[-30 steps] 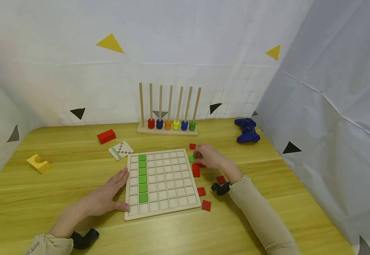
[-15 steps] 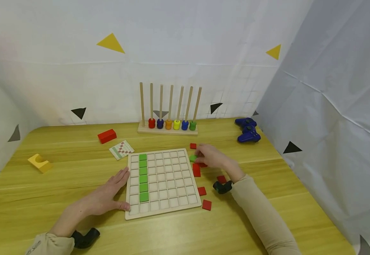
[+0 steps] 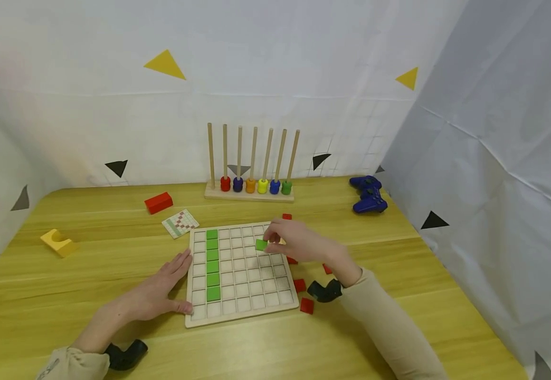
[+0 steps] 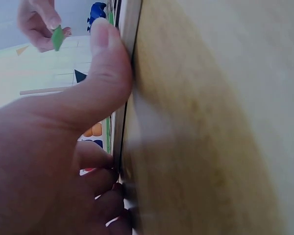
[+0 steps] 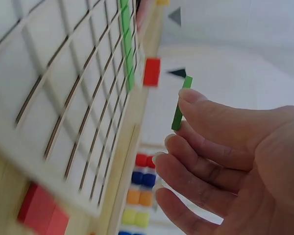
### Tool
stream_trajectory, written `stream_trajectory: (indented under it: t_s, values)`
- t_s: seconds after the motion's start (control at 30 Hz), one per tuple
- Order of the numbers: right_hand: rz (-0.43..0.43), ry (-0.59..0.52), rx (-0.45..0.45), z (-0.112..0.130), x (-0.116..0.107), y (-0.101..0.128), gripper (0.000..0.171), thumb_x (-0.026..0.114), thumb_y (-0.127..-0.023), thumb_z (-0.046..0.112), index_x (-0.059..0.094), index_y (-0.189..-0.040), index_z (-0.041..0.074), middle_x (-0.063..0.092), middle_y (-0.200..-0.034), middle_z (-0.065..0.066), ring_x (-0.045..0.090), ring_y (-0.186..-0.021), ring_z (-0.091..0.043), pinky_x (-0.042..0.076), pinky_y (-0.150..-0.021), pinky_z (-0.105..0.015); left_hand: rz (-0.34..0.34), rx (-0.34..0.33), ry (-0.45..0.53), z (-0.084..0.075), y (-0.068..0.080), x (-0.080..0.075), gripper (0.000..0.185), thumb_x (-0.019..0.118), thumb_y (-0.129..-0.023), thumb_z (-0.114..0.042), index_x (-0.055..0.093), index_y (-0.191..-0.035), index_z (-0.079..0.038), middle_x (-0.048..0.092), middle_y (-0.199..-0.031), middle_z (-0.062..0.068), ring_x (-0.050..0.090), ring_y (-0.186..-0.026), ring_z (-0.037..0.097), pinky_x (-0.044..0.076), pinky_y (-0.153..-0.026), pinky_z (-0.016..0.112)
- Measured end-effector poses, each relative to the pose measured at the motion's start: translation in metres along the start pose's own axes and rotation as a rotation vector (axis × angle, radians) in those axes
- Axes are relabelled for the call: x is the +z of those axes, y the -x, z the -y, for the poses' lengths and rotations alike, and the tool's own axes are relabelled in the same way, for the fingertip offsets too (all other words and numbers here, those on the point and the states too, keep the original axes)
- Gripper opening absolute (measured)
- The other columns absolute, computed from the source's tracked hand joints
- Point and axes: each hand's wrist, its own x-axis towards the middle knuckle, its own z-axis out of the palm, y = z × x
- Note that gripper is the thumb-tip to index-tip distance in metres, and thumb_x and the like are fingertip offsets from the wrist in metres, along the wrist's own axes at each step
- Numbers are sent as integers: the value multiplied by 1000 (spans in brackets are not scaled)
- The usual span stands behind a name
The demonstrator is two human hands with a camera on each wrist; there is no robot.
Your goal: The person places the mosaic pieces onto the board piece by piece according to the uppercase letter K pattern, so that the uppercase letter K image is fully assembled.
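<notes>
A pale wooden grid board (image 3: 256,288) lies on the table, with a column of several green square tiles (image 3: 212,266) set in its second column from the left. My left hand (image 3: 154,295) rests at the board's left edge; its thumb and extended fingers touch the rim. Over the upper right part of the board, my right hand (image 3: 296,240) pinches a loose green square tile (image 3: 261,244). In the right wrist view that tile (image 5: 182,105) is seen edge-on between thumb and index finger, above the board. Several red square tiles (image 3: 306,305) lie along the board's right side, some partly hidden by the right hand.
A pattern card (image 3: 180,224) lies by the board's upper left corner. Behind stands a peg rack (image 3: 249,195) with coloured beads. A red block (image 3: 159,202) and a yellow arch block (image 3: 58,243) are at left, a blue game controller (image 3: 368,194) at back right.
My right hand has lifted the green tile from beside the board and carried it left over the board's upper right cells. The left hand has stayed put.
</notes>
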Motion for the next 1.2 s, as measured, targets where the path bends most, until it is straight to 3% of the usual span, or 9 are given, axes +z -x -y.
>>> stream_trajectory:
  t_s: [0.27,0.43,0.73,1.2]
  values:
    - [60,-5,-113,36,8,-17,21,67,-97,24,67,-110,8,61,-103,-2,57,-92,-14,51,-83,-23,2,-1,18,-2,0,-2,113,73,-81,-57,15,-158,2,3,-167,21,6,-151,48,14,-118,66]
    - [83,13,-136,53,19,-27,22,70,-95,25,68,-108,7,61,-100,0,55,-89,-11,49,-82,-20,4,-7,13,-1,-1,-2,113,72,-81,-58,16,-159,1,3,-167,20,7,-151,49,15,-118,67]
    - [145,90,-160,64,42,-35,25,69,-95,30,70,-110,10,61,-99,4,56,-88,-6,47,-81,-14,5,0,16,0,-1,0,111,71,-82,-58,16,-159,1,3,-167,21,7,-151,48,14,-118,66]
    - [257,204,-279,78,71,-36,25,67,-96,35,70,-110,14,59,-98,10,49,-82,0,42,-78,-11,-15,17,12,1,1,0,113,72,-80,-59,17,-158,3,4,-167,22,7,-151,48,13,-118,65]
